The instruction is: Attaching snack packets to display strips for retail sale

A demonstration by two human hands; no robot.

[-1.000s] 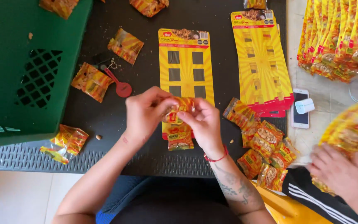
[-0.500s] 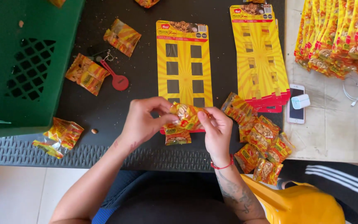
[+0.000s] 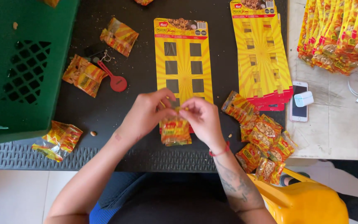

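Pinching snack packet (image 3: pixel 175 130) between both hands (image 3: pixel 175 114), over yellow display card (image 3: pixel 183 62)

Green crate (image 3: pixel 21 66) is sitting at left on the mat. Red key tag (image 3: pixel 114 81) is lying beside loose packets; phone (image 3: pixel 299 107) is resting at right.

I see a black table (image 3: pixel 117 120) carrying a green crate (image 3: pixel 21 66) at the left edge, yellow display cards (image 3: pixel 183 58) mid-table and a stack of cards (image 3: pixel 262 54) by the right edge. Loose snack packets (image 3: pixel 83 74) lie left, a packet pile (image 3: pixel 262 141) at the front right, a red key tag (image 3: pixel 114 79) near the crate.
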